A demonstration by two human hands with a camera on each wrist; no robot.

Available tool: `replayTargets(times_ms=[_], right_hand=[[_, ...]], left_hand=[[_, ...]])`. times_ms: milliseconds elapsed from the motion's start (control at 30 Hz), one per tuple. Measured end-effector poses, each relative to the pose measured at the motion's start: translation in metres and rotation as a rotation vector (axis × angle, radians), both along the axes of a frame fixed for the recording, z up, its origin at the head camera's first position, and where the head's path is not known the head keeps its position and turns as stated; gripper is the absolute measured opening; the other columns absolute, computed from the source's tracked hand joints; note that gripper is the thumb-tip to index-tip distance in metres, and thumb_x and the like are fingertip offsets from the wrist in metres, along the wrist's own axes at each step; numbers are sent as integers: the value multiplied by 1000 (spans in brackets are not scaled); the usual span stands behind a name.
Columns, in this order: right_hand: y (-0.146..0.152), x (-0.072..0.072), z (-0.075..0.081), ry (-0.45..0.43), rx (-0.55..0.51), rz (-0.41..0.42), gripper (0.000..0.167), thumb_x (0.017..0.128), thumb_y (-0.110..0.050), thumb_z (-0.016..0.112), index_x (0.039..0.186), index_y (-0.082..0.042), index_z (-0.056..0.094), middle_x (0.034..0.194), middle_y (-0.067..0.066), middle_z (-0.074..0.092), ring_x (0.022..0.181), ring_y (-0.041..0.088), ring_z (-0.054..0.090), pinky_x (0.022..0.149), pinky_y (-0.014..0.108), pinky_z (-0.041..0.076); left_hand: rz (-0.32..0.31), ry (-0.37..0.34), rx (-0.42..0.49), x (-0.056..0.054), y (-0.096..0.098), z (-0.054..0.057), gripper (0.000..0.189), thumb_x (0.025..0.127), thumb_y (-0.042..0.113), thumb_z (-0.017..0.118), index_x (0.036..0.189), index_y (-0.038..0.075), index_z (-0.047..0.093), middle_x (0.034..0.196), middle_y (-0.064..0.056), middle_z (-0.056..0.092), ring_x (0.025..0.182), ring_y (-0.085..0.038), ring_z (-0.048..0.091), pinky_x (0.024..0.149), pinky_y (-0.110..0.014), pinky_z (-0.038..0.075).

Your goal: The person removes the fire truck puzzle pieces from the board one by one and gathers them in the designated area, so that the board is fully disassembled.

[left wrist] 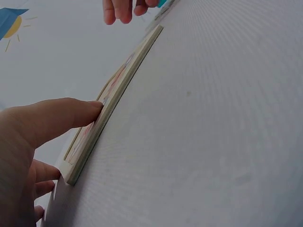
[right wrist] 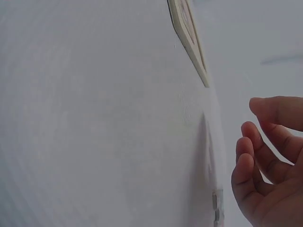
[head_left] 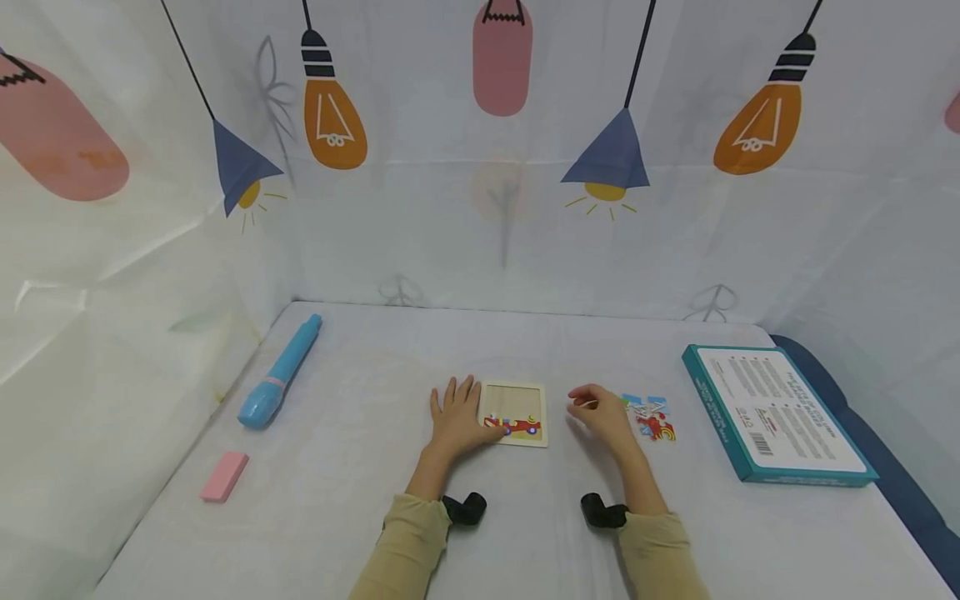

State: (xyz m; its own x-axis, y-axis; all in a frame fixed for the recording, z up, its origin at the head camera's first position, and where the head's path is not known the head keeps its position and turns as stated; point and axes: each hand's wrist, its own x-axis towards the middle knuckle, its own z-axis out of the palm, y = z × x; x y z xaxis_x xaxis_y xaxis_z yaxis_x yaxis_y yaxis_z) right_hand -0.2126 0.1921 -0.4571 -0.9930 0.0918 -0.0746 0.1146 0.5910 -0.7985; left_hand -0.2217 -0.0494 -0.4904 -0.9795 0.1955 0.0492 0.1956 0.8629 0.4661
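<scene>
A small square wooden puzzle board with a raised rim lies on the white table in the head view. Red and yellow picture pieces fill its lower part, while bare wood shows above them. My left hand rests at the board's left side with fingers spread, its thumb pressing on the near edge and the pieces. Right of the board, my right hand hovers with loosely bent fingers, and nothing shows between them in the right wrist view. Beside it lie several colourful puzzle pieces, partly behind the hand.
A teal-edged box with a printed white face lies at the right of the table. On the left are a blue microphone-shaped object and a pink block. A white printed curtain hangs behind the table.
</scene>
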Motion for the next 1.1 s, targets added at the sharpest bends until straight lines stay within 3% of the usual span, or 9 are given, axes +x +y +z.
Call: replayTargets(times_ms=[500,700,833,1100], right_hand=[[-23,1,-3,8,-22,38,20,82,-10,65,101,-3,63,93,9,62,83,21,55,66,26,43],[-33,2,-6,17,-7,83,18,81,-9,66,98,-4,64,90,8,62,82,21,56,66,28,44],[-38,3,-10,1,34,142,19,79,-8,68,98,-6,64,91,5,62,81,19,53,67,28,43],[-41,5,-9,-40,161,256,39,68,-14,79,105,-9,67,92,6,51,82,19,45,71,32,40]], left_hand=[[-5,16,13,1,1,-2,91,67,53,66,140,4,39,147,-13,31,138,-36,15,107,-58,-1],[-15,32,19,4,0,-2,97,71,68,57,140,3,38,148,-13,30,139,-35,13,107,-56,-5],[-11,-1,-40,1,1,-4,97,73,69,56,143,7,34,150,-10,26,140,-34,11,108,-57,-4],[-9,-16,-80,1,3,-2,98,73,70,55,144,7,31,151,-9,25,140,-34,11,107,-59,-3]])
